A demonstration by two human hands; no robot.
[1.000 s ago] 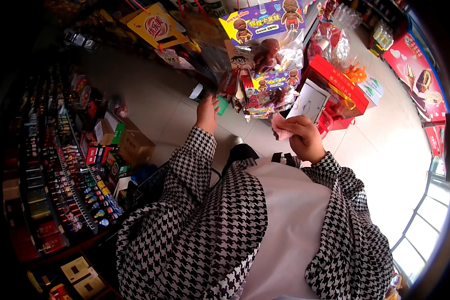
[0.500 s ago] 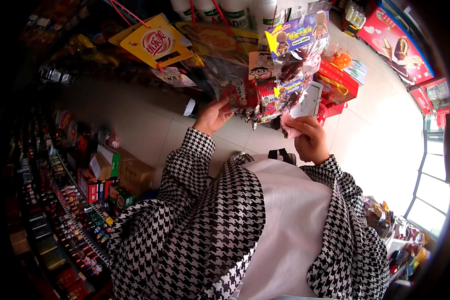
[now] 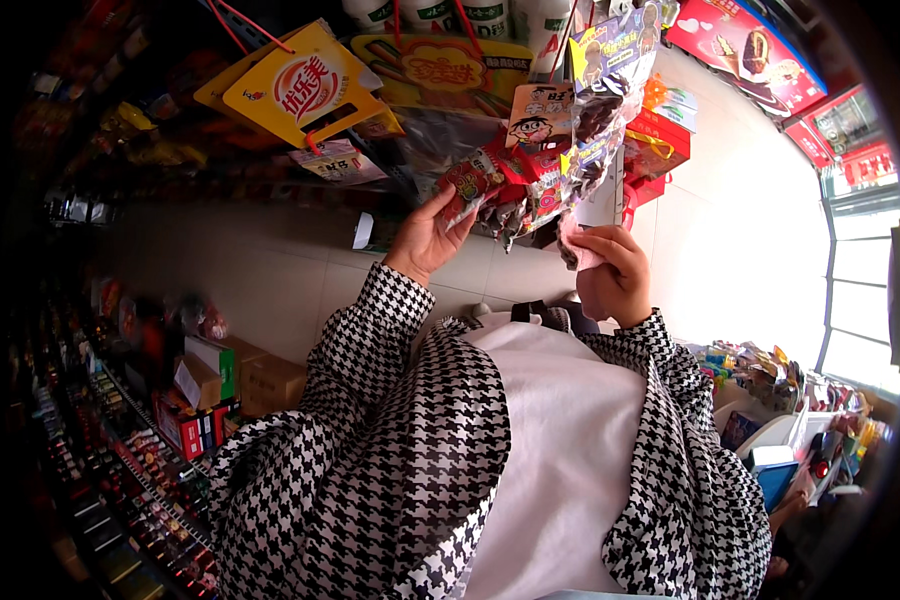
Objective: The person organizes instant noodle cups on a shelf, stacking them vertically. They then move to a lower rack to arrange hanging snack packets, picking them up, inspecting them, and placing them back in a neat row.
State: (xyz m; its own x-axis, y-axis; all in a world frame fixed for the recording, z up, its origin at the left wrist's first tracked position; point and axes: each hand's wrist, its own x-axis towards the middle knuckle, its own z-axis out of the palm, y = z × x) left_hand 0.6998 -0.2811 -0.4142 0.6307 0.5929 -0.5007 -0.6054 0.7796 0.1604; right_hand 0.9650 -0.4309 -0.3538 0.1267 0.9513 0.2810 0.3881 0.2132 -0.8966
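My left hand pinches a red snack packet by its edge, thumb on top. That packet is part of a bunch of small packets hanging in front of me. Beside it hang purple-and-yellow snack packs with clear lower parts, and an orange card with a cartoon face. Between the thumb and fingers of my right hand is a pink cloth, bunched up, with a dark patch on its left side. It sits just below the hanging packs; whether it touches them I cannot tell.
Yellow hanging gift packs are at the upper left, with white bottles behind. A red gift box stands beyond the packs. Shelves of small goods and a cardboard box lie left. Piled goods are at the right.
The view has shifted slightly. My left hand has tilted the red packet up, turning its front toward me. My right hand still holds the pink cloth near the packs.
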